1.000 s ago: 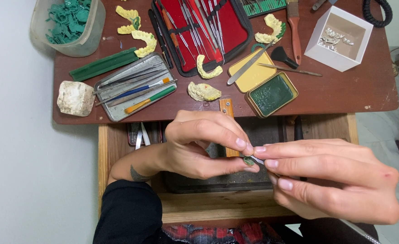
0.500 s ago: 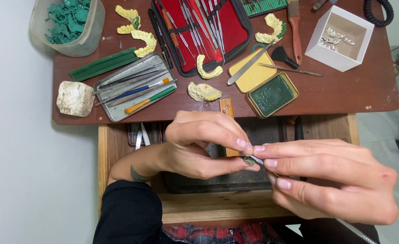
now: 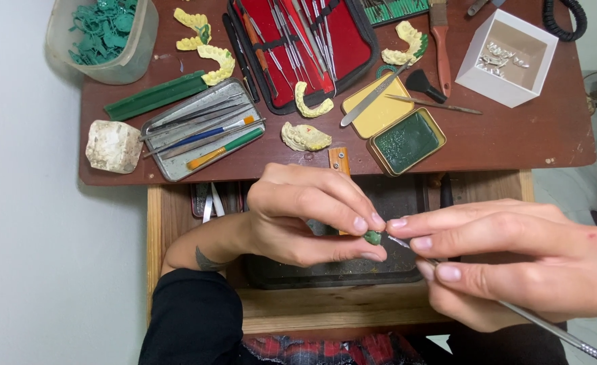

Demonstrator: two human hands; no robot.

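Observation:
My left hand [image 3: 308, 216] pinches a small green wax piece [image 3: 373, 237] between thumb and fingertips, over an open wooden drawer [image 3: 325, 307]. My right hand [image 3: 508, 260] grips a thin metal carving tool [image 3: 548, 330] like a pen; its tip touches the green piece and its handle runs down to the lower right. Both hands hover in front of a dark wooden table [image 3: 515, 145].
On the table: a red instrument case [image 3: 298, 47], a metal tray of brushes and tools [image 3: 200, 132], yellow dental casts [image 3: 305, 137], a green wax tin [image 3: 406, 142], a white box of metal parts [image 3: 508, 57], a tub of green wax bits [image 3: 102, 34], a white stone block [image 3: 112, 145].
Almost nothing differs. The hands stay together on the green piece, with only slight finger shifts.

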